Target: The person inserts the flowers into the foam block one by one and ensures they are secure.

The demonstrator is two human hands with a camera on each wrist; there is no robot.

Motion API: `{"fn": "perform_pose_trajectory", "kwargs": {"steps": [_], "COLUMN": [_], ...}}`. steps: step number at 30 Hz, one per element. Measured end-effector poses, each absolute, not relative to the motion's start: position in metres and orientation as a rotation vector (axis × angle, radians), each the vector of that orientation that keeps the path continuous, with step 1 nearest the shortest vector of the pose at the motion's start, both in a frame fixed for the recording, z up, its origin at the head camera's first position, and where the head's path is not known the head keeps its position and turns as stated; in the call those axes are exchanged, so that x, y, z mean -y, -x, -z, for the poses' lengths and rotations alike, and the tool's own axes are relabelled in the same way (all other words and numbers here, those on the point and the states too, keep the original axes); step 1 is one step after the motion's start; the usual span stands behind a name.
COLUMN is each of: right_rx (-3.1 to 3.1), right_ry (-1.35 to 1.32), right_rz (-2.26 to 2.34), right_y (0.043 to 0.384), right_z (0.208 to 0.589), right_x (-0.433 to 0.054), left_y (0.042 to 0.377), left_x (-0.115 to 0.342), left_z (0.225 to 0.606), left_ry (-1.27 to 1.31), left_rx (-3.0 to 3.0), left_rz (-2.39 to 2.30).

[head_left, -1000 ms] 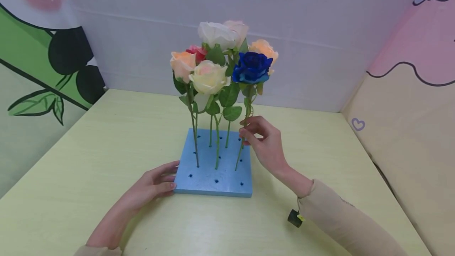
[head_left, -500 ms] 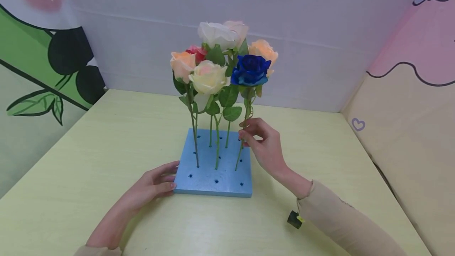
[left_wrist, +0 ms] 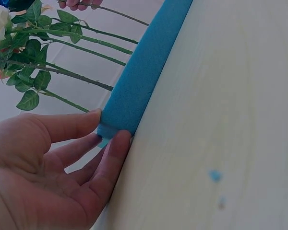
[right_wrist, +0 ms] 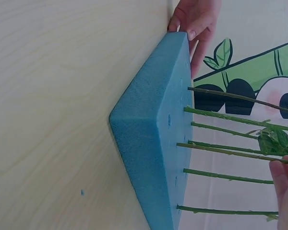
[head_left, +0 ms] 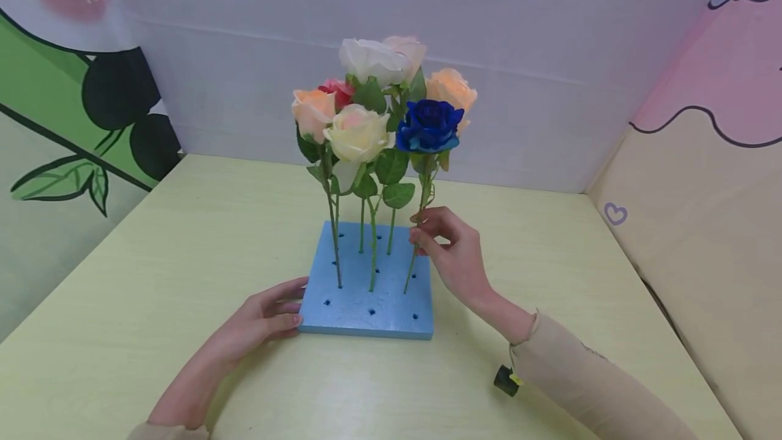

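In the head view, my right hand (head_left: 458, 253) pinches the stem of a blue artificial rose (head_left: 430, 126) between thumb and fingers. Its lower end meets a hole in the blue foam board (head_left: 348, 318), as the stem (right_wrist: 230, 151) shows in the right wrist view. My left hand (head_left: 263, 318) grips the board's near left corner; up close in the left wrist view, the thumb and fingers (left_wrist: 116, 146) pinch that corner. Other roses stand upright in the board: cream (head_left: 359, 134), white (head_left: 374, 62), red (head_left: 337, 92), pale pink (head_left: 415, 53) and peach (head_left: 314, 114).
The board lies on a pale wooden table (head_left: 214, 223), backed by a whitish wall (head_left: 244, 87). Several holes show bare in the board, including a row along its near edge. A small black object (head_left: 506, 381) hangs by the right sleeve (head_left: 586, 379). Blue crumbs (left_wrist: 215, 175) dot the table.
The blue rose has sunk slightly and shifted a little left, with the right hand moving down along with it. The left hand and the board have stayed put.
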State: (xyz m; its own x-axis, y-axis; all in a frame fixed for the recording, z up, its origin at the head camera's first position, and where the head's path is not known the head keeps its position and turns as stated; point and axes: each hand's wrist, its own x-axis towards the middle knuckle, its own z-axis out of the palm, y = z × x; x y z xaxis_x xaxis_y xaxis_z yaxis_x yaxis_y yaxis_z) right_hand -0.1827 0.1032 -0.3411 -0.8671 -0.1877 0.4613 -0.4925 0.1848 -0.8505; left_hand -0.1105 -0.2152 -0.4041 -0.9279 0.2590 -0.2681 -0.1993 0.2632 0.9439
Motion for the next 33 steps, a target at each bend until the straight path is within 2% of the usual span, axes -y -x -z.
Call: {"fn": "perform_pose_trajectory", "kwargs": {"steps": [33], "right_rx": [2.212], "right_ry": [-0.655], "right_rz": [-1.718], "right_y": [0.1759], "right_z": [0.3456], "right_x": [-0.1034], "left_y": [0.1055], "left_x": [0.2130], "left_z": [0.4012], "left_ry": [-0.036], "left_rx": [-2.191], "left_rz": [-1.717]}}
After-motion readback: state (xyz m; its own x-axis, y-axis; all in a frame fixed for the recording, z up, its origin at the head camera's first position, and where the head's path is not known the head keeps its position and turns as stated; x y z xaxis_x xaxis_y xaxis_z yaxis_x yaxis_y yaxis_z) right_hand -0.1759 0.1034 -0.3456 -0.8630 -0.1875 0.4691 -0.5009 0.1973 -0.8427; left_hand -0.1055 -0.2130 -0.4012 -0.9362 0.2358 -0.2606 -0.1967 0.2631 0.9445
